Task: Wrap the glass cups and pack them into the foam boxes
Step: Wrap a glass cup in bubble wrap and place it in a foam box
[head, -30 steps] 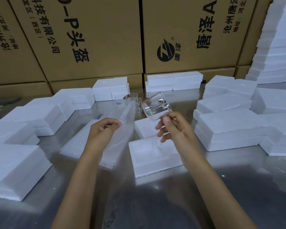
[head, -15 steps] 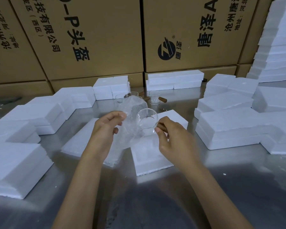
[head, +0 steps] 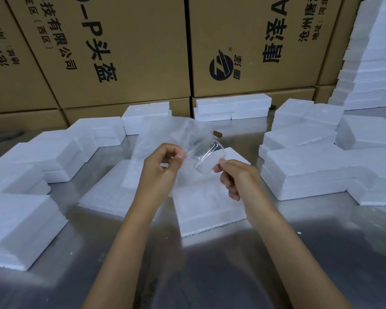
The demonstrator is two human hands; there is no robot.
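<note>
Glass cup point(head: 206, 161): clear, tilted, raised above the open foam box point(head: 210, 210) on the metal table point(head: 232, 264). Right hand point(head: 234, 177), at its 4 o'clock, pinches it, fingers curled. Left hand point(head: 163, 166), at its 9 o'clock, pinches the bubble wrap point(head: 165, 137); the wrap appears to partly cover the cup.
</note>
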